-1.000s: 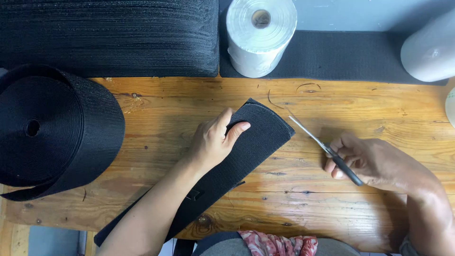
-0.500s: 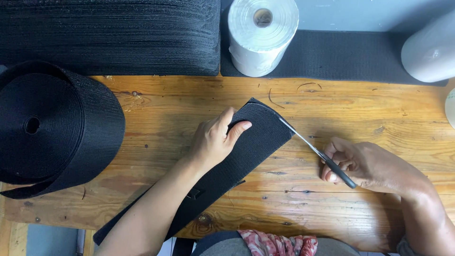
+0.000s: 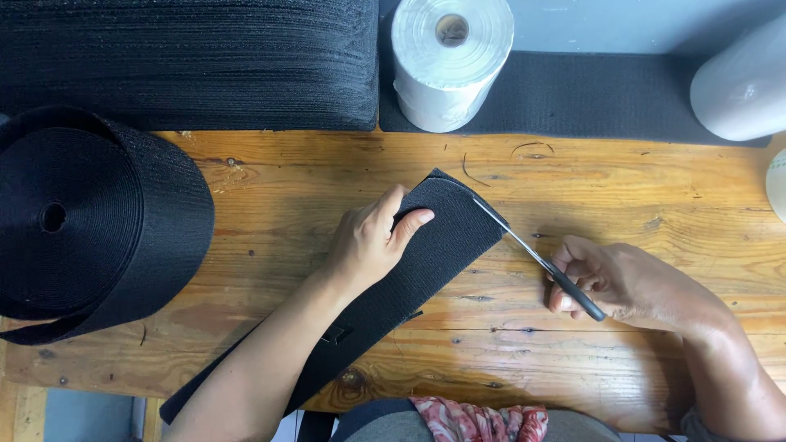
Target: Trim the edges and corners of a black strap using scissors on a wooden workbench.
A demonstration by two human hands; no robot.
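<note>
A right hand (image 3: 622, 282), fingers curled around the dark handles, grips scissors (image 3: 536, 258) at right of centre, their blades reaching the end edge of a black strap (image 3: 442, 245); how far the blades are parted cannot be told. The left hand (image 3: 368, 245) presses flat and open on the strap at mid-frame, holding it against the wooden table (image 3: 622, 188). The strap runs diagonally to the lower left edge. A large black roll (image 3: 90, 221) sits at left, a white roll (image 3: 450, 57) at top centre.
</note>
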